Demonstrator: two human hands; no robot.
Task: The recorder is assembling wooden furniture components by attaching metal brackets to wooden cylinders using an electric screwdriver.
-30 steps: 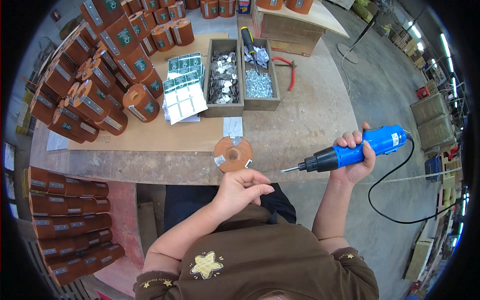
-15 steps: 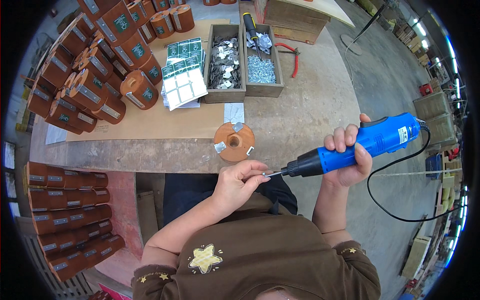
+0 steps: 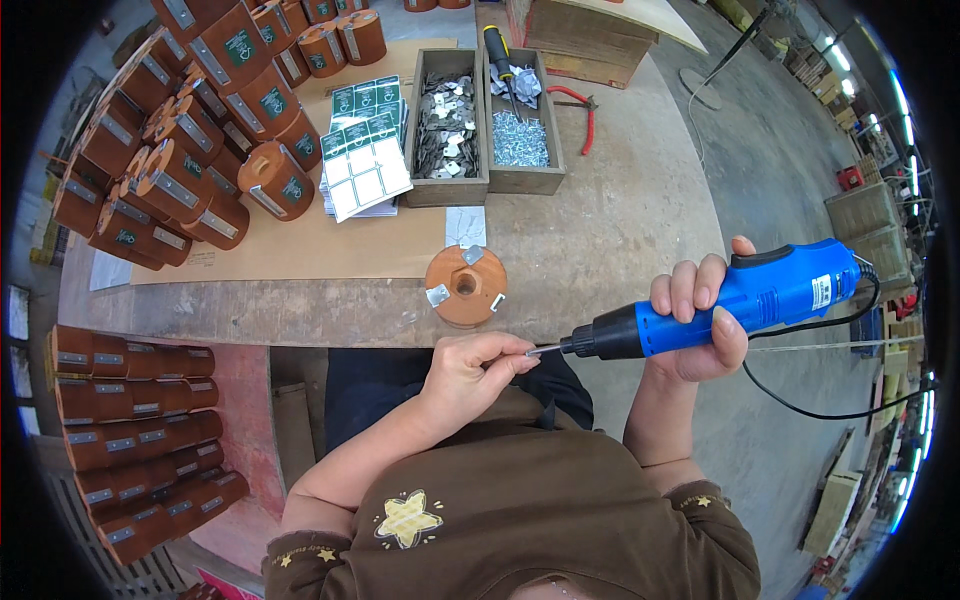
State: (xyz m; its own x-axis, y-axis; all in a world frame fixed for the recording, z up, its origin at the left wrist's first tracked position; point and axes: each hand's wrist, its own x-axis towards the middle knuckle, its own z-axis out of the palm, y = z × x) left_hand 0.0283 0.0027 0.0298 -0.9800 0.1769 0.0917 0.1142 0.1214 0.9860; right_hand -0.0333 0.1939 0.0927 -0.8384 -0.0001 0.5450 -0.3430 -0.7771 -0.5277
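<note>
My right hand (image 3: 698, 315) is wrapped round a blue electric screwdriver (image 3: 775, 292) with a black nose and a trailing cord, held level to the right. Its thin bit points left and meets the fingertips of my left hand (image 3: 478, 372). Thumb and forefinger there pinch a small silvery screw at the bit's tip, mostly hidden by the fingers. Just beyond my left hand, a round reddish-brown wooden piece (image 3: 450, 308) with a centre hole stands on the bench edge. Small metal tabs (image 3: 437, 295) lie on its top face.
Behind it stand a wooden box of metal tabs (image 3: 447, 187) and a box of small screws (image 3: 519, 142), with a screwdriver (image 3: 497, 50) inside. Red-handled pliers (image 3: 588, 130) lie beside them. Label sheets (image 3: 365, 175) and stacked wooden cylinders (image 3: 278, 180) fill the left; more cylinders (image 3: 135, 438) stand below.
The electric screwdriver's rear has shifted slightly right and down, and its cord hangs differently. My left fingers still pinch at the bit tip, now covering more of the screw.
</note>
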